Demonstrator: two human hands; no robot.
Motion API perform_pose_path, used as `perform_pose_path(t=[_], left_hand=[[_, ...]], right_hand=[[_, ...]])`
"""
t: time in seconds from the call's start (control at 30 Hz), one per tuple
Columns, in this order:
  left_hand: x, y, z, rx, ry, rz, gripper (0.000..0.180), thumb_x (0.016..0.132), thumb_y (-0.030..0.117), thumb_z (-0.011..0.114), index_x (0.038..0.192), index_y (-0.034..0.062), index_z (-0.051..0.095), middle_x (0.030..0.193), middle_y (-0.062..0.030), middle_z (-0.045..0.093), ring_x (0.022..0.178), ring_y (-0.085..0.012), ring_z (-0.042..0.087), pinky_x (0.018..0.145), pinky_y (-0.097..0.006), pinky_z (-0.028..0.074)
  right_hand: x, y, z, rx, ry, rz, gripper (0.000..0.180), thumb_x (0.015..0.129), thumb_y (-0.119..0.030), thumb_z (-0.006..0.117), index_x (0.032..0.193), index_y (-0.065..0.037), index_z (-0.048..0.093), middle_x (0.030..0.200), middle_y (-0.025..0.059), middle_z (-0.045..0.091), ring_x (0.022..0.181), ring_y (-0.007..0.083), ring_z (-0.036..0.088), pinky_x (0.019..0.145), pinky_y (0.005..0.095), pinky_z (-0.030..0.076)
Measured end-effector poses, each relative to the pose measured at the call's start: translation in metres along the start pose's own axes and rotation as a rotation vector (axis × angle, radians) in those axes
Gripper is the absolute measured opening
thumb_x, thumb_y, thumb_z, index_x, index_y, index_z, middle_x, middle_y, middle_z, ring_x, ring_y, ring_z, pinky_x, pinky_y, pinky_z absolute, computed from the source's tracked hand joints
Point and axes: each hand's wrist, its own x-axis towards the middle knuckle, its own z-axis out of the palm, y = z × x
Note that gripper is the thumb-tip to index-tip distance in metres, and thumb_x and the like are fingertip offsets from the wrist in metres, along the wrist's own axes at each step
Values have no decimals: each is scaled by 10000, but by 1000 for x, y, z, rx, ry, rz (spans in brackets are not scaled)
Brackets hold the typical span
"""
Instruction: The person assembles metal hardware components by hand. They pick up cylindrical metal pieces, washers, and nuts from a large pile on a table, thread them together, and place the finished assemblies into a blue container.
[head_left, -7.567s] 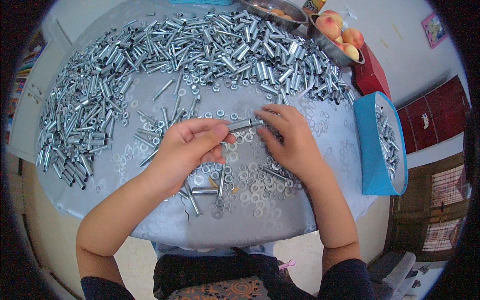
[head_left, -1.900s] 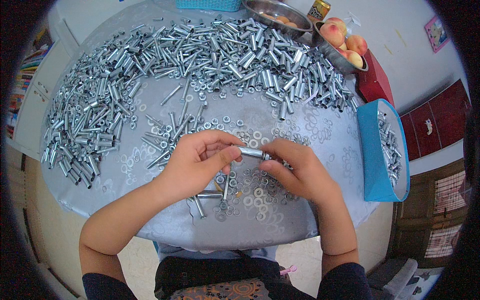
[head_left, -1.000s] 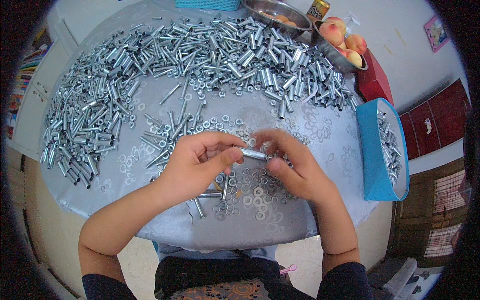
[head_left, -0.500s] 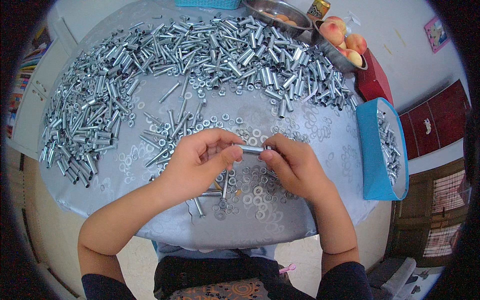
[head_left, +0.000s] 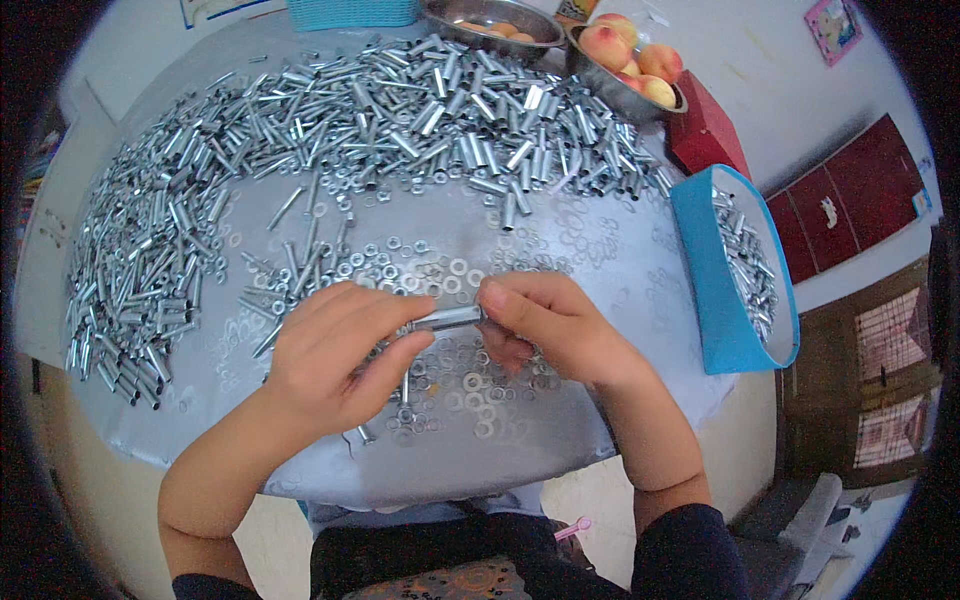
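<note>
A shiny metal bolt with a tubular sleeve lies level between my hands above the table. My left hand pinches its left end with thumb and fingers. At the other end, my right hand closes thumb and forefinger on the tip, which they partly hide. Flat washers lie scattered below and beyond my hands. Hex nuts and loose long bolts are grouped just past my left hand.
Metal sleeves and bolts form a wide heap along the table's far and left sides. On the right stands a blue fabric bin of metal parts. Behind are a bowl of peaches, a bowl of eggs, a red box and a turquoise basket.
The view has shifted, so the table's things appear farther left. My right fingers have turned around the bolt's end, and the piece between my hands now looks thicker.
</note>
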Motion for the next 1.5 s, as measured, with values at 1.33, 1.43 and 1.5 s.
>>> perform_pose_path(t=[1.33, 1.43, 1.5], left_hand=[[-3, -11, -32, 49, -782, -167, 182, 658, 206, 637, 691, 62, 531, 635, -86, 525, 608, -295, 546, 538, -391, 428], [-1, -12, -30, -28, -683, -224, 167, 663, 199, 632, 708, 65, 544, 651, -87, 541, 610, -285, 552, 542, -380, 431], [2, -11, -29, -94, -607, -278, 154, 669, 189, 629, 720, 65, 554, 666, -89, 557, 610, -274, 557, 546, -367, 433]], right_hand=[[16, 12, 20, -1039, -54, -719, 272, 669, -16, 648, 924, -59, 564, 936, 69, 529, 829, 213, 526, 717, 302, 427], [2, 6, 17, -713, 144, -507, 259, 763, -39, 601, 999, -41, 493, 902, 93, 524, 820, 228, 530, 706, 314, 438], [1, 11, 20, -396, 257, -562, 328, 767, 6, 599, 1055, -31, 448, 902, 86, 523, 829, 187, 535, 721, 287, 444]])
